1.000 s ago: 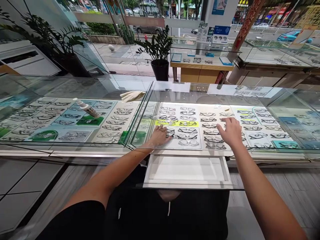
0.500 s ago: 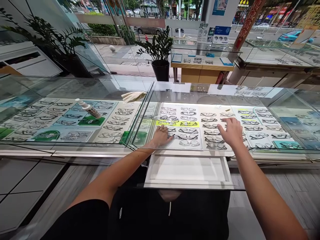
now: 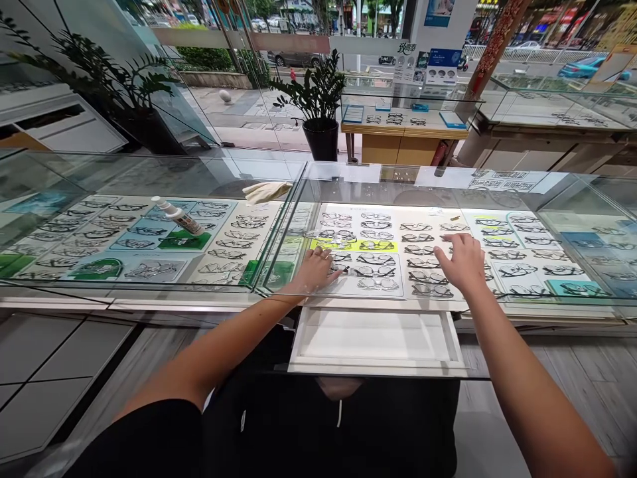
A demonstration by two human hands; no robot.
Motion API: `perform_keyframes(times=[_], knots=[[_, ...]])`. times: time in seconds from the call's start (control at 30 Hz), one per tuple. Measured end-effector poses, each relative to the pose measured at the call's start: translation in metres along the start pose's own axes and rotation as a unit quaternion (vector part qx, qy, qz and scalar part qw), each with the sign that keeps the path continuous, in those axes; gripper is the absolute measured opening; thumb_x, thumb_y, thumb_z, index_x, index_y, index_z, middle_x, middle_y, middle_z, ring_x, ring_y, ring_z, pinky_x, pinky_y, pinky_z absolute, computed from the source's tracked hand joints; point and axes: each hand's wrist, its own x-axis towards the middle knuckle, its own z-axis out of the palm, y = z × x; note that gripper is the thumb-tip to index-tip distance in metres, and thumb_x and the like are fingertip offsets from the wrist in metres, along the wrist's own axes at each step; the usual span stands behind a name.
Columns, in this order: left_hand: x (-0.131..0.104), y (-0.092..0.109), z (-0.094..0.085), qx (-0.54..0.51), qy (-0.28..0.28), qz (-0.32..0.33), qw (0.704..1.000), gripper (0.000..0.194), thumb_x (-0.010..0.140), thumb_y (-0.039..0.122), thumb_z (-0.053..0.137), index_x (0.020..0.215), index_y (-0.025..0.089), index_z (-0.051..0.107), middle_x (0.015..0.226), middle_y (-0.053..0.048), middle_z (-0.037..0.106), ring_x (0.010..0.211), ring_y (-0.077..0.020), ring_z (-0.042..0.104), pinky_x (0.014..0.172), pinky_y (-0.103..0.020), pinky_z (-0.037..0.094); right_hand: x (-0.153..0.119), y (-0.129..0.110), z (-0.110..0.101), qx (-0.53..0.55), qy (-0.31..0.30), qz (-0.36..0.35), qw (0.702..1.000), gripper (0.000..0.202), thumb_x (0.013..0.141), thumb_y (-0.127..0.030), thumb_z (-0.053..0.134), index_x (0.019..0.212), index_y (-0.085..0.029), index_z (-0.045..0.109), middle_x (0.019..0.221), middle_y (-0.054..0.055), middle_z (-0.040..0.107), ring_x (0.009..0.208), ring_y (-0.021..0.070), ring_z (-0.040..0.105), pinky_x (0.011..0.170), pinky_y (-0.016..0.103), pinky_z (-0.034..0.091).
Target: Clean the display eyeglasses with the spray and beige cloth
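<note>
My left hand (image 3: 316, 269) lies on the glass top of the display case (image 3: 348, 189), fingers spread and holding nothing. Farther right, my right hand (image 3: 462, 260) rests on the same glass with its thumb and fingers apart, also holding nothing. Beneath the glass, rows of eyeglasses (image 3: 375, 271) sit on white and yellow panels, between and around my hands. A white drawer (image 3: 373, 335) is pulled out below the case, in front of my body.
A white bottle (image 3: 176, 216) and a cream cloth glove (image 3: 267, 192) lie on the glass to the left. Past the case are a potted plant (image 3: 321, 136) and a wooden display table (image 3: 403, 143). Another glass counter (image 3: 557, 123) stands at back right.
My left hand has shifted slightly left on the glass, and its forearm has moved a little left too. My right hand stays nearly in place.
</note>
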Motion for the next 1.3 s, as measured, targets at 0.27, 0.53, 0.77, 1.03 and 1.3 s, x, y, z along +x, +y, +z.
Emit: perform_keyframes(times=[0.27,0.53,0.77,1.03,1.3], knots=[[-0.02,-0.006,-0.022,-0.323,-0.195,-0.036,0.925,0.053,0.084,0.064,0.062,0.057,0.022,0.043,0.056,0.001,0.043,0.057,-0.0156,0.044,0.062,-0.032,0.04,0.0,0.001,0.001,-0.005,0.003,-0.002,1.0,0.051,0.102,-0.057,0.046,0.134,-0.021,0.065,0.139,0.017,0.06,0.126,0.0398,0.052,0.105,0.057,0.044],[-0.001,0.006,-0.03,-0.493,-0.285,-0.029,0.821,0.055,0.085,0.059,0.062,0.057,0.025,0.029,0.054,0.004,0.029,0.048,-0.0108,0.026,0.049,-0.032,0.036,-0.001,0.003,0.003,-0.004,0.005,-0.006,1.0,0.052,0.102,-0.058,0.044,0.134,-0.022,0.064,0.138,0.017,0.059,0.125,0.0395,0.052,0.103,0.055,0.043],[0.013,0.028,-0.038,-0.498,-0.409,0.015,0.765,0.063,0.075,0.066,0.077,0.055,0.025,0.033,0.049,0.003,0.029,0.046,-0.0108,0.022,0.04,-0.03,0.026,0.0,0.005,0.004,0.002,0.005,-0.006,1.0,0.051,0.101,-0.058,0.044,0.133,-0.023,0.064,0.138,0.016,0.059,0.124,0.0392,0.051,0.103,0.055,0.042],[-0.035,0.076,-0.048,-0.441,-0.551,0.079,0.704,0.048,0.086,0.064,0.071,0.068,0.02,0.059,0.057,0.003,0.041,0.053,-0.0119,0.031,0.05,-0.029,0.027,0.0,0.004,0.004,-0.007,0.006,-0.007,1.0,0.051,0.102,-0.057,0.044,0.133,-0.021,0.065,0.138,0.017,0.06,0.126,0.0393,0.052,0.104,0.055,0.043],[-0.053,0.101,-0.127,-0.403,-0.574,0.18,0.69,0.038,0.087,0.057,0.08,0.089,0.02,0.071,0.073,0.001,0.064,0.068,-0.0138,0.053,0.063,-0.026,0.042,0.0,0.003,0.003,-0.006,0.005,-0.006,1.0,0.051,0.102,-0.056,0.045,0.134,-0.021,0.065,0.139,0.017,0.06,0.126,0.0391,0.052,0.105,0.055,0.042]])
